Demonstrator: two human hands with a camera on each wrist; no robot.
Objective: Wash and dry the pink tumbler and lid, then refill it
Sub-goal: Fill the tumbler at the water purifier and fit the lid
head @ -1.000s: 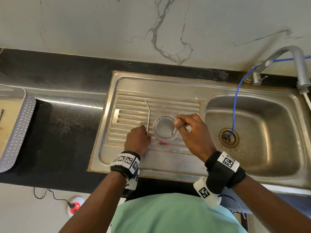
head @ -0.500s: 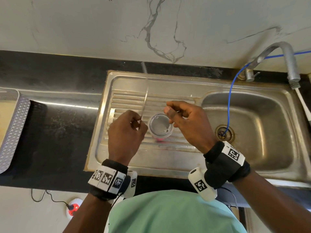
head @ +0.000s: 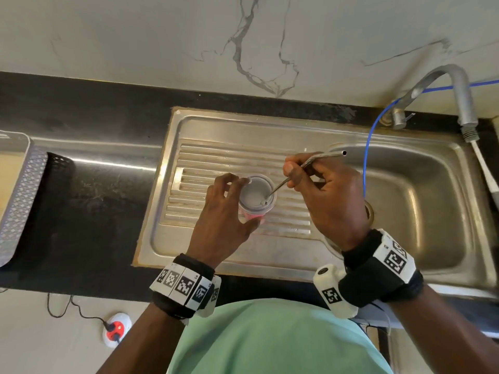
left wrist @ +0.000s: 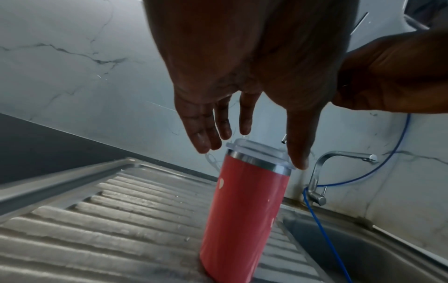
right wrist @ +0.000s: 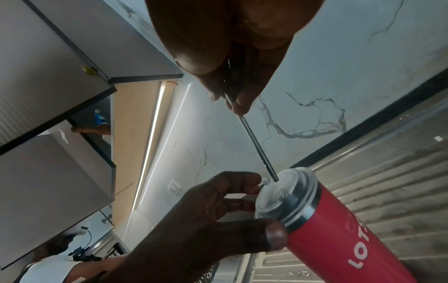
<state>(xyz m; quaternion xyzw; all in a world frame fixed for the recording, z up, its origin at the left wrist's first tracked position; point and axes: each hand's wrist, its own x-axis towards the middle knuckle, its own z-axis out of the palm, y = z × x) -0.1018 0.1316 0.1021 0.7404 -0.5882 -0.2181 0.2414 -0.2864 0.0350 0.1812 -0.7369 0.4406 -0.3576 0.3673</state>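
The pink tumbler (head: 253, 216) stands upright on the ribbed drainboard (head: 216, 157) with its clear lid (head: 253, 194) on. My left hand (head: 243, 203) holds the tumbler's top, thumb on the near side and fingers round the lid's far edge. My right hand (head: 294, 174) pinches a bent metal straw (head: 318, 159) just right of the tumbler. The straw's lower end touches the lid near its right rim. In the right wrist view the straw (right wrist: 257, 145) slants down to the lid (right wrist: 283, 195). In the left wrist view the tumbler (left wrist: 244, 210) is under my fingers.
The sink basin (head: 432, 211) lies to the right, with a thin blue tube (head: 367, 157) running into its drain. A steel tap (head: 456, 85) arches over the basin's far right corner. A white perforated basket (head: 21, 198) sits on the black counter at far left.
The straw lay on the drainboard; my left hand lifted it and my right hand now holds it, tip on the lid. My left hand moved onto the tumbler's top.
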